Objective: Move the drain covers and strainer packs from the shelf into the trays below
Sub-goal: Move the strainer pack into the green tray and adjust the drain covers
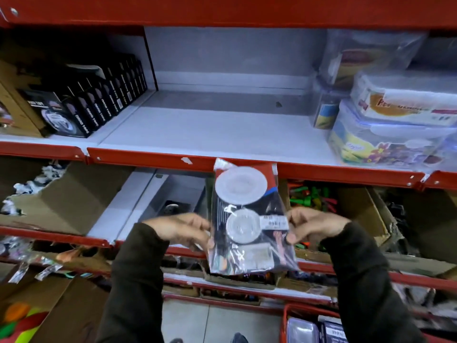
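Observation:
A strainer pack (247, 219) in a clear plastic bag, with two round silver strainers on a dark card, is held upright in front of the red shelf edge. My left hand (183, 231) pinches its left side and my right hand (314, 227) pinches its right side near a white price label. Behind it, the middle of the white shelf (210, 129) lies bare. On the lower level sits a dark metal tray (178, 196) with a round drain cover (171, 207) inside.
Black boxes (99, 105) line the shelf's left end and clear plastic food containers (395, 120) are stacked at the right. Cardboard boxes (69, 194) of small goods fill the lower levels. A red basket (319, 325) with packs stands at the bottom right on the floor.

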Demonstrator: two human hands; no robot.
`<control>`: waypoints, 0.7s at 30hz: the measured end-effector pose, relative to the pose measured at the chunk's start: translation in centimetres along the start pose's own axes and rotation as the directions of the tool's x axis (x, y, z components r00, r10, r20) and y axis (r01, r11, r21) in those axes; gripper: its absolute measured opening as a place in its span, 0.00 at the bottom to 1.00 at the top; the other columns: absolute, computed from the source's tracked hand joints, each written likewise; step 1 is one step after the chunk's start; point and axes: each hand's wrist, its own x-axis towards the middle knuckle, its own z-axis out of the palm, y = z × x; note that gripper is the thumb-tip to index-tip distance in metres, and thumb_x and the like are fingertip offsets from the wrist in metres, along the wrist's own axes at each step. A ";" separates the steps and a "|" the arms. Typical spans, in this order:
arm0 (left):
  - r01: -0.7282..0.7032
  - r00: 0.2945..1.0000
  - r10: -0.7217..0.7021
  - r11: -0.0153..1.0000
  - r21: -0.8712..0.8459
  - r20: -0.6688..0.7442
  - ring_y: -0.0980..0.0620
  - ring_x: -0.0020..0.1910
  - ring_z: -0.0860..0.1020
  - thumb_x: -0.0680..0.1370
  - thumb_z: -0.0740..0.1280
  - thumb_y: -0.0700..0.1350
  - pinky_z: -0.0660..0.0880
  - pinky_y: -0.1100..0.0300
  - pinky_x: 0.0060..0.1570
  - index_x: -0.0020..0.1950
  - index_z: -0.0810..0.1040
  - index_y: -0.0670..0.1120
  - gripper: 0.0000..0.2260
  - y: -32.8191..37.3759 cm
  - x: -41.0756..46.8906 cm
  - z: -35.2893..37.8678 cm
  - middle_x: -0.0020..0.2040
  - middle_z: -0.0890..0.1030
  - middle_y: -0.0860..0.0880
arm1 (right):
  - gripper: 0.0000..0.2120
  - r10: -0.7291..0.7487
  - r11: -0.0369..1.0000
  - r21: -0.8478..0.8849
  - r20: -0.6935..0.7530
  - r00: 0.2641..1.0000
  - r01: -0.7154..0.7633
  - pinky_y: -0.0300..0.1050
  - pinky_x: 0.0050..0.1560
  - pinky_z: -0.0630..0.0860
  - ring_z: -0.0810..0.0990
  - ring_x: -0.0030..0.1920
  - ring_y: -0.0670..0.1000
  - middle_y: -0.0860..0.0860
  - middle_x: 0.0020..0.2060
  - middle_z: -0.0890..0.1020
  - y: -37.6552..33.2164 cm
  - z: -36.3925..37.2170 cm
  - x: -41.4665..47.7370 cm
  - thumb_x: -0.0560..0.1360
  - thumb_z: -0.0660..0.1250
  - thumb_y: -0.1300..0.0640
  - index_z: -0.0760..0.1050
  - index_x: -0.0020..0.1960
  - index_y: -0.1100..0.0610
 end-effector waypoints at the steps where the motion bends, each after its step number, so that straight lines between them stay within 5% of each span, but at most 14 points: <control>1: 0.063 0.998 -0.063 0.998 -0.021 -0.003 0.57 0.35 0.82 0.63 0.74 0.44 0.79 0.66 0.41 0.44 0.80 0.43 0.11 -1.1 0.4 0.2 0.36 0.84 0.51 | 0.16 0.053 0.998 -0.017 -0.003 0.999 -0.053 0.39 0.42 0.78 0.83 0.39 0.47 0.51 0.41 0.86 1.1 0.1 0.4 0.62 0.80 0.57 0.84 0.48 0.57; 7: 0.416 0.883 -0.427 0.904 -0.096 -0.196 0.53 0.37 0.80 0.63 0.71 0.46 0.72 0.55 0.54 0.34 0.80 0.47 0.03 -5.8 3.8 0.7 0.30 0.83 0.50 | 0.10 0.327 0.944 0.040 -0.262 0.908 -0.328 0.34 0.25 0.71 0.80 0.29 0.42 0.47 0.31 0.82 4.9 0.3 2.7 0.65 0.76 0.57 0.79 0.44 0.55; 10: 0.509 0.780 -0.533 0.845 -0.164 -0.328 0.54 0.40 0.79 0.73 0.69 0.47 0.73 0.59 0.48 0.40 0.80 0.48 0.04 -6.8 6.3 0.5 0.30 0.84 0.55 | 0.03 0.341 0.937 0.113 -0.488 0.803 -0.330 0.34 0.21 0.63 0.75 0.22 0.42 0.47 0.23 0.79 5.7 0.4 4.6 0.72 0.72 0.61 0.78 0.44 0.56; 12: 0.449 0.739 -0.517 0.856 -0.255 -0.433 0.55 0.35 0.81 0.75 0.69 0.45 0.76 0.63 0.38 0.42 0.80 0.45 0.04 -7.4 8.1 0.2 0.28 0.84 0.53 | 0.05 0.320 0.944 0.166 -0.670 0.670 -0.286 0.32 0.17 0.61 0.72 0.16 0.41 0.48 0.18 0.78 6.4 0.4 6.4 0.75 0.69 0.65 0.79 0.50 0.60; 14: 0.324 0.693 -0.425 0.905 -0.274 -0.583 0.50 0.36 0.85 0.69 0.73 0.44 0.82 0.58 0.42 0.47 0.82 0.38 0.11 -8.4 10.4 -0.5 0.33 0.86 0.46 | 0.12 0.289 0.952 0.173 -0.783 0.551 -0.253 0.32 0.17 0.63 0.71 0.15 0.42 0.52 0.20 0.78 7.2 0.2 8.1 0.74 0.68 0.69 0.78 0.58 0.66; 17: 0.260 0.597 -0.314 0.946 -0.192 -0.738 0.41 0.49 0.85 0.67 0.73 0.47 0.82 0.47 0.56 0.51 0.83 0.42 0.16 -11.7 13.8 -2.2 0.50 0.86 0.39 | 0.20 0.313 0.932 0.147 -0.789 0.529 -0.332 0.38 0.27 0.67 0.72 0.27 0.49 0.56 0.30 0.76 8.2 0.6 10.1 0.74 0.67 0.65 0.73 0.66 0.63; 21: 0.137 0.512 -0.252 0.968 -0.212 -0.821 0.40 0.50 0.85 0.73 0.71 0.45 0.82 0.46 0.54 0.58 0.80 0.45 0.14 -10.9 13.1 -1.8 0.53 0.85 0.45 | 0.18 0.189 0.939 0.009 -0.850 0.492 -0.345 0.48 0.37 0.75 0.76 0.37 0.55 0.57 0.39 0.80 8.4 0.7 10.9 0.75 0.68 0.59 0.75 0.64 0.60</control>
